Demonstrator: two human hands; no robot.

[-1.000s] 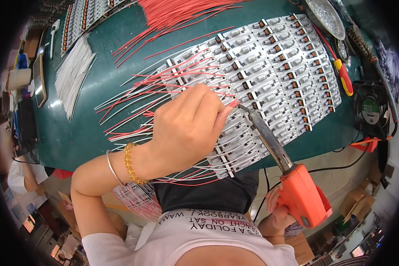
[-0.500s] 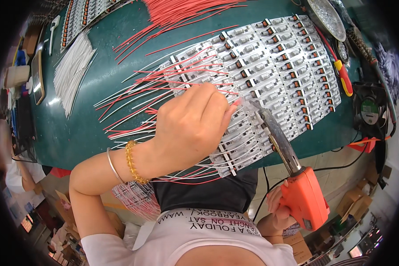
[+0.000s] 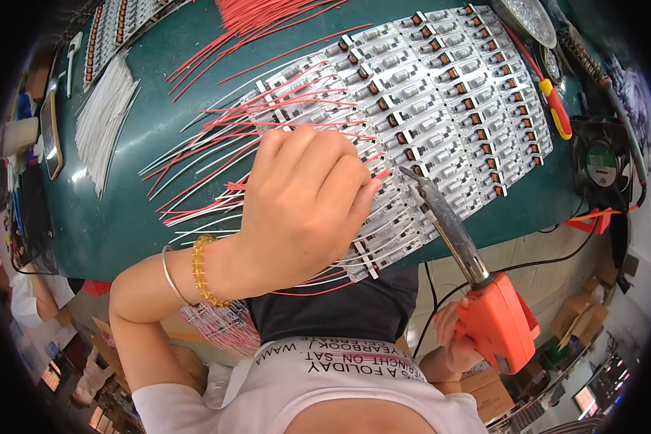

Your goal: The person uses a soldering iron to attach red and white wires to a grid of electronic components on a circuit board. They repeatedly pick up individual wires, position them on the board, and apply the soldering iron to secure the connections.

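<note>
My left hand (image 3: 303, 195) is over the left part of a panel of small white circuit boards (image 3: 441, 94), its fingers pinched together. Red wire (image 3: 382, 174) ends poke out at the fingertips. Grasped by the handle in my right hand (image 3: 452, 340) is an orange soldering gun (image 3: 502, 322), at the panel's near side. The gun's dark metal tip points up and left onto the boards, just right of the pinched wires. Thin red and white wires (image 3: 195, 155) fan out leftward from the boards; some lie hidden under my left hand.
Bundles of white wires (image 3: 105, 130) and red wires (image 3: 260, 22) lie on the green tabletop (image 3: 173, 119). Right of the panel are a red and yellow screwdriver (image 3: 555, 108), a metal dish (image 3: 529, 22) and a black fan (image 3: 601, 166). A phone (image 3: 50, 134) rests at the left edge.
The boards and wires sit slightly higher and further left in view. The fume near the gun's tip has thinned, and red wire ends now show more plainly beside my left fingertips.
</note>
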